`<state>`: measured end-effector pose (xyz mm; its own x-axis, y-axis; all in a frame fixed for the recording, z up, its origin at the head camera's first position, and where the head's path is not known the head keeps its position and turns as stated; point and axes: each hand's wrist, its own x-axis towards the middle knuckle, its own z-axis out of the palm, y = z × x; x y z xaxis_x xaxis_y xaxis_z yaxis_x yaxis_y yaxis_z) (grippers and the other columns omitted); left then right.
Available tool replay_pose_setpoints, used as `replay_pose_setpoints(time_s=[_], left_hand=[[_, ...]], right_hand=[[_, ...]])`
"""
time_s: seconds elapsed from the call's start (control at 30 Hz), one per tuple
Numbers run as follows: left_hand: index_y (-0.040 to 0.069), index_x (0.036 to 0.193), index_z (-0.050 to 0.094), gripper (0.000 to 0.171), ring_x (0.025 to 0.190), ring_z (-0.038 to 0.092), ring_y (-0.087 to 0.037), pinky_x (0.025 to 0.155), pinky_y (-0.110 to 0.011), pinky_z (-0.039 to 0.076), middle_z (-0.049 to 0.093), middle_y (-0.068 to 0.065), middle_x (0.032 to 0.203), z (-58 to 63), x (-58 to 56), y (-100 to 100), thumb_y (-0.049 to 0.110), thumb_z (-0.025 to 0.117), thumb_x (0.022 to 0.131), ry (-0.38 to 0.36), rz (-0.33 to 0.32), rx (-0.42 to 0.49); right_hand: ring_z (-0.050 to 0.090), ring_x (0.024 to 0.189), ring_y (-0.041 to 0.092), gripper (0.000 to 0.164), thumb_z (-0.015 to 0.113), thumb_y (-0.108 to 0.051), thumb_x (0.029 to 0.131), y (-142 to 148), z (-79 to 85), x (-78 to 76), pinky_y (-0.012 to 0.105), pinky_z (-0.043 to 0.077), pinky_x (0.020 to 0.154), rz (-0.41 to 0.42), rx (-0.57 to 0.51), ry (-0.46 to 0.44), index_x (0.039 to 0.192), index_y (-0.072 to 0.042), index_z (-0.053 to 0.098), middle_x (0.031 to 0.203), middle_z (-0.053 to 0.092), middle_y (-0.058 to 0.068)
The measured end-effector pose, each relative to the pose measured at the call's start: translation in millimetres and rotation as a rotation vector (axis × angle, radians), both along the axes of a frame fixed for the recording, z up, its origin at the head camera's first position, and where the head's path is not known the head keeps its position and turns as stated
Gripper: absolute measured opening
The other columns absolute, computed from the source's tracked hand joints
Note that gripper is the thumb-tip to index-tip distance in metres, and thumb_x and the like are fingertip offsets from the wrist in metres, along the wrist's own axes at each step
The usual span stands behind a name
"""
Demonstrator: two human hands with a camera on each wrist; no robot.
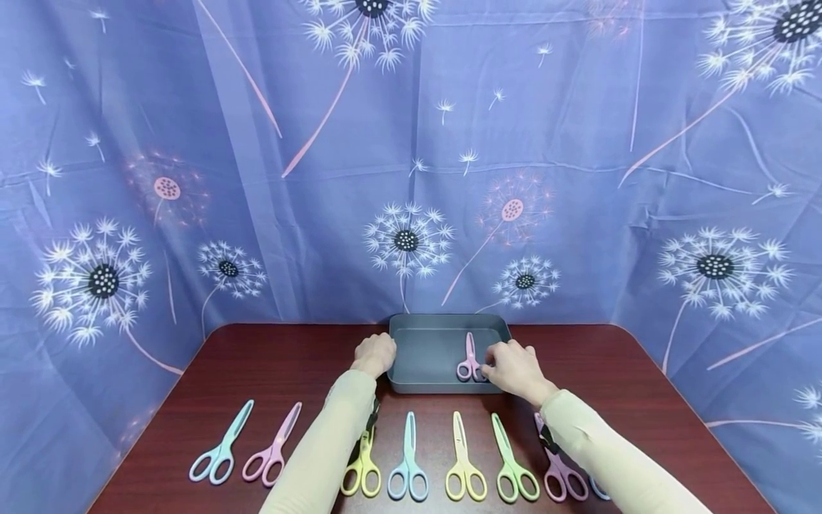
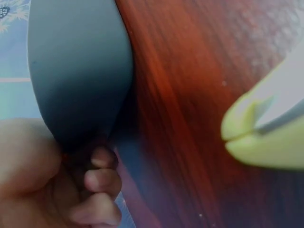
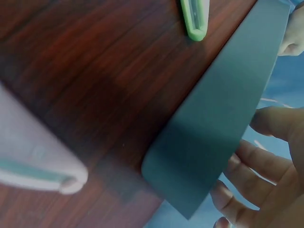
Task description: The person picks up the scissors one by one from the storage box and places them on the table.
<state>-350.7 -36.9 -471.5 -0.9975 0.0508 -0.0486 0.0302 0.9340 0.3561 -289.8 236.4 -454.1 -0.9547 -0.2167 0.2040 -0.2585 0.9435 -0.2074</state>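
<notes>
A grey tray (image 1: 424, 335) sits at the far side of the table, with pink scissors (image 1: 470, 350) lying in its right half, blades pointing away from me. My left hand (image 1: 375, 355) grips the tray's left end, its fingers curled by the wall in the left wrist view. Over the right end of the tray is my right hand (image 1: 516, 366), close beside the scissors' handles. In the right wrist view its fingers (image 3: 261, 161) are spread, thumb apart, with the fingertips partly behind the tray wall. Whether they touch the scissors is hidden.
Several scissors lie in a row along the near side: cyan (image 1: 221, 446), pink (image 1: 272, 450), yellow-green (image 1: 364, 460), light blue (image 1: 409, 457), yellow (image 1: 464, 464), green (image 1: 511, 464) and purple (image 1: 562, 471). Blue ones (image 1: 599, 490) are mostly under the right sleeve. A patterned curtain (image 1: 347, 243) surrounds the table.
</notes>
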Motion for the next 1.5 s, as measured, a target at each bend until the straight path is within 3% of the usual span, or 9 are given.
replay_pose_setpoints(time_s=[0.23,0.47,0.57,0.87,1.2,1.5], left_hand=[[0.003,0.09,0.068,0.031,0.095,0.063,-0.037,0.075,-0.047,0.051,0.067,-0.019,0.103,4.6,1.0,-4.1,0.021,0.045,0.102,-0.034,-0.037,0.051],[0.006,0.072,0.06,0.037,0.054,0.06,-0.026,0.057,-0.038,0.049,0.059,-0.013,0.074,8.3,0.5,-7.1,0.02,0.044,0.102,-0.098,-0.038,0.124],[0.005,0.072,0.058,0.038,0.046,0.059,-0.024,0.054,-0.036,0.049,0.058,-0.012,0.069,10.5,0.2,-7.8,0.02,0.043,0.103,-0.117,-0.034,0.133],[0.004,0.074,0.06,0.042,0.053,0.063,-0.028,0.048,-0.035,0.047,0.062,-0.014,0.062,14.5,-2.4,-13.6,0.025,0.041,0.105,-0.204,-0.073,0.135],[0.001,0.085,0.065,0.043,0.054,0.065,-0.024,0.05,-0.032,0.049,0.064,-0.011,0.06,18.0,-6.7,-19.0,0.031,0.041,0.106,-0.296,-0.105,0.142],[0.001,0.097,0.066,0.041,0.05,0.062,-0.02,0.05,-0.032,0.049,0.065,-0.012,0.06,14.1,-12.1,-18.6,0.033,0.041,0.106,-0.317,-0.109,0.179]], right_hand=[[0.053,0.065,0.017,0.023,0.074,-0.029,0.082,-9.0,-5.8,-11.0,0.047,0.036,0.068,-0.051,0.007,-0.081,0.063,-0.021,0.064,0.061,0.055,-0.006],[0.055,0.063,0.018,0.03,0.072,-0.029,0.082,-19.0,-6.8,-17.9,0.051,0.039,0.071,-0.111,0.038,-0.127,0.057,-0.019,0.059,0.062,0.056,-0.001],[0.059,0.065,0.023,0.032,0.072,-0.031,0.082,-23.0,-5.5,-19.5,0.054,0.042,0.072,-0.129,0.058,-0.131,0.058,-0.016,0.056,0.067,0.059,0.004],[0.064,0.076,0.032,0.025,0.074,-0.032,0.076,-31.0,-6.6,-24.1,0.057,0.047,0.071,-0.202,0.082,-0.215,0.072,-0.011,0.06,0.084,0.066,0.013],[0.063,0.077,0.033,0.023,0.073,-0.029,0.07,-32.5,-11.6,-29.3,0.058,0.045,0.075,-0.258,0.099,-0.214,0.067,-0.012,0.057,0.082,0.064,0.012],[0.063,0.077,0.033,0.027,0.076,-0.03,0.07,-25.0,-11.6,-33.2,0.058,0.046,0.074,-0.247,0.097,-0.218,0.067,-0.012,0.056,0.081,0.063,0.011]])
